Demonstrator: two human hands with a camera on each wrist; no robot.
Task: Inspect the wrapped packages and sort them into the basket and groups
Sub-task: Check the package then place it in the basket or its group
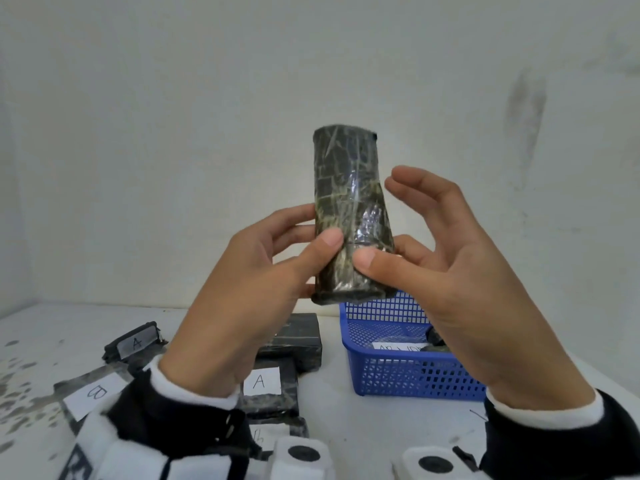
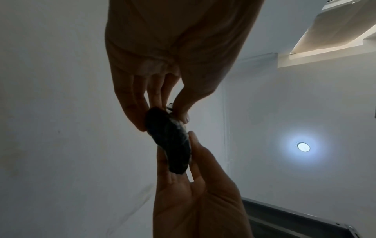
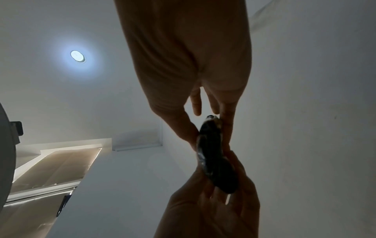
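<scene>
Above the white table [image 1: 329, 427], both hands' fingers [image 1: 325, 242] pinch an upright wrapped package [image 1: 349, 209]; white wall [image 1: 138, 133] behind.

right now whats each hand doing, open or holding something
Left hand: holding the wrapped package, thumb and fingers pinching its lower half.
Right hand: holding the same package, thumb in front; upper fingers spread free.

dark streaked package [image 1: 349, 216], blue mesh basket [image 1: 398, 372], white table [image 1: 329, 420].
</scene>
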